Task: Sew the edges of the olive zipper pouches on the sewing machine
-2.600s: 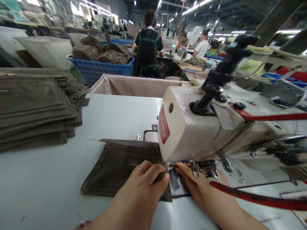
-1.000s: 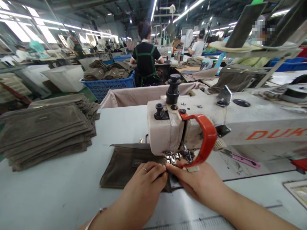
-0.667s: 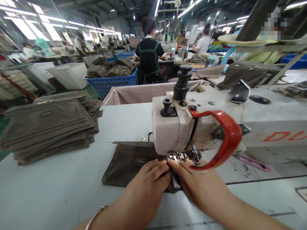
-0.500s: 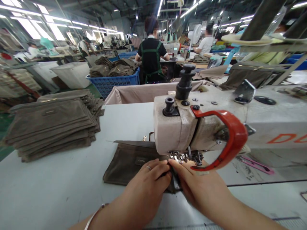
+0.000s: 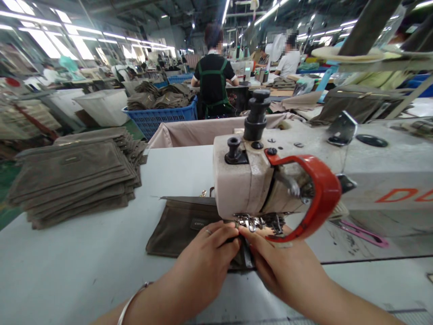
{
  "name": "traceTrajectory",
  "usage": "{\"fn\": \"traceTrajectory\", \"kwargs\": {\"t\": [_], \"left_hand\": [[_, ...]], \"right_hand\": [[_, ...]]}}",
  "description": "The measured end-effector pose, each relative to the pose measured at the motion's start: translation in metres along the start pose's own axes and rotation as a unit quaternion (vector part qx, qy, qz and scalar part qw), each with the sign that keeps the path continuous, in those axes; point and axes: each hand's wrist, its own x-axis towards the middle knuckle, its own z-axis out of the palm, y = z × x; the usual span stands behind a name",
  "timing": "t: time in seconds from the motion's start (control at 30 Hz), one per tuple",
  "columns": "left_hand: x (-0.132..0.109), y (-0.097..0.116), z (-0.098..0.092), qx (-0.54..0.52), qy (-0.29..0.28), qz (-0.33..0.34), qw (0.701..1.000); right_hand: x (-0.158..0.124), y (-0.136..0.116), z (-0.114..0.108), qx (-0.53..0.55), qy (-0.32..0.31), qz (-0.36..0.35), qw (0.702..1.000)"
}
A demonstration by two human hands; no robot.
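A dark brown fabric pouch (image 5: 172, 228) with a small label lies flat on the pale table, its right part under the head of a sewing machine (image 5: 237, 180). My left hand (image 5: 211, 257), a ring on one finger, is closed on the pouch's edge just before the presser foot (image 5: 252, 222). Close beside it, my right hand (image 5: 275, 257) grips the same edge, thumb and fingers pressed together. The red guard (image 5: 324, 194) hides part of the right hand's fingers. A gold zipper pull (image 5: 203, 193) shows at the pouch's far side.
At the left stands a stack of similar brown pouches (image 5: 74, 176). A pink thread snipper (image 5: 363, 232) lies on the machine bed at right. Beyond the table are a pink cloth-lined bin (image 5: 189, 133), a blue crate (image 5: 162, 119) of brown pieces and a co-worker (image 5: 214, 74) facing away.
The pouch and both hands have shifted very slightly. Both hands keep their hold beside the presser foot.
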Motion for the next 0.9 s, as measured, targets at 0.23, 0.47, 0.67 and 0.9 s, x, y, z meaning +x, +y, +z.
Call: {"fn": "traceTrajectory", "kwargs": {"t": [0.23, 0.47, 0.67, 0.9], "left_hand": [[0.002, 0.000, -0.003, -0.010, 0.004, -0.009, 1.000], [0.000, -0.007, 0.002, -0.010, -0.002, -0.016, 1.000], [-0.010, -0.007, 0.009, 0.004, 0.085, 0.002, 0.996], [-0.012, -0.002, 0.006, 0.020, 0.017, 0.032, 0.999]], "right_hand": [[0.000, 0.000, 0.002, 0.007, 0.009, 0.003, 1.000], [-0.003, 0.002, 0.002, 0.011, 0.003, -0.003, 1.000], [-0.010, 0.003, -0.005, 0.069, 0.020, -0.089, 0.993], [-0.008, 0.002, -0.011, 0.081, 0.003, -0.110, 0.991]]}}
